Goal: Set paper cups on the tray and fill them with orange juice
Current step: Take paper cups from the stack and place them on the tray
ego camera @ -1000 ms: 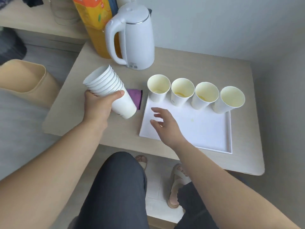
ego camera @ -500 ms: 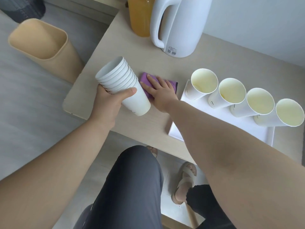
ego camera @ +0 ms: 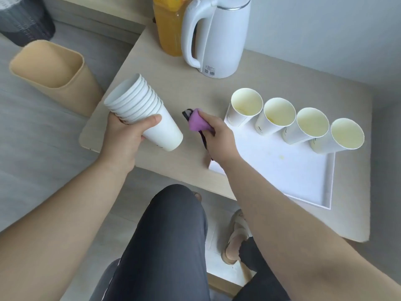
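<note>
My left hand (ego camera: 123, 140) grips a tilted stack of white paper cups (ego camera: 138, 105) above the table's left part. My right hand (ego camera: 219, 137) is closed on a purple cloth (ego camera: 196, 121), lifted just left of the white tray (ego camera: 293, 170). Several paper cups stand in a row along the tray's far edge, from the leftmost cup (ego camera: 245, 106) to the rightmost cup (ego camera: 342, 136); two on the left show a little orange liquid at the bottom. An orange juice bottle (ego camera: 169, 29) stands at the table's back, partly behind the kettle.
A white electric kettle (ego camera: 217, 35) stands at the back of the light wooden table (ego camera: 186, 88). A beige bin (ego camera: 54, 72) sits on the floor left of the table. A small yellow spot marks the tray floor. My legs are under the table's front edge.
My right hand went from over the tray to the purple cloth, closed on it and lifted it off the table. The left hand keeps holding the cup stack.
</note>
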Available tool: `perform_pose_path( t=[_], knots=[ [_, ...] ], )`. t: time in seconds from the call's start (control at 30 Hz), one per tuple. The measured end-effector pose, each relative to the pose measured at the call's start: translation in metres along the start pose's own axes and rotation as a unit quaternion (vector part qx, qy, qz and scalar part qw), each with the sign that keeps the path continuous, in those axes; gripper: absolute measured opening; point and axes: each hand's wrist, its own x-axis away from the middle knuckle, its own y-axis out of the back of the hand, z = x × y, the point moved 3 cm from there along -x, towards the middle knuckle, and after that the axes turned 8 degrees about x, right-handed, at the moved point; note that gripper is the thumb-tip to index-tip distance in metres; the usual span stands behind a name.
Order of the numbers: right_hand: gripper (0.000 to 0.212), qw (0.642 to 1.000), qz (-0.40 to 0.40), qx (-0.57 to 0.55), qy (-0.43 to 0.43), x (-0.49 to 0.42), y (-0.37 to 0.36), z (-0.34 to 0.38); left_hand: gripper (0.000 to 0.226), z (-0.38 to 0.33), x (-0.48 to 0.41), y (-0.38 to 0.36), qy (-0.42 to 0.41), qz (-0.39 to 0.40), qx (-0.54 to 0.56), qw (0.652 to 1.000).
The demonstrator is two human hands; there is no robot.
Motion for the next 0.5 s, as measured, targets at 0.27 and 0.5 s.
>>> perform_pose_path(
  t=[0.27,0.5],
  knots=[
    [0.042,0.963,-0.16,0.125,-0.179,0.13,0.12,-0.087,0.048,0.047,0.023,-0.057,0.122,0.098,0.049,0.986],
    [0.052,0.877,-0.062,0.374,-0.296,0.115,0.142,-0.133,0.043,0.086,0.039,-0.095,0.181,0.159,0.029,0.97]
  ],
)
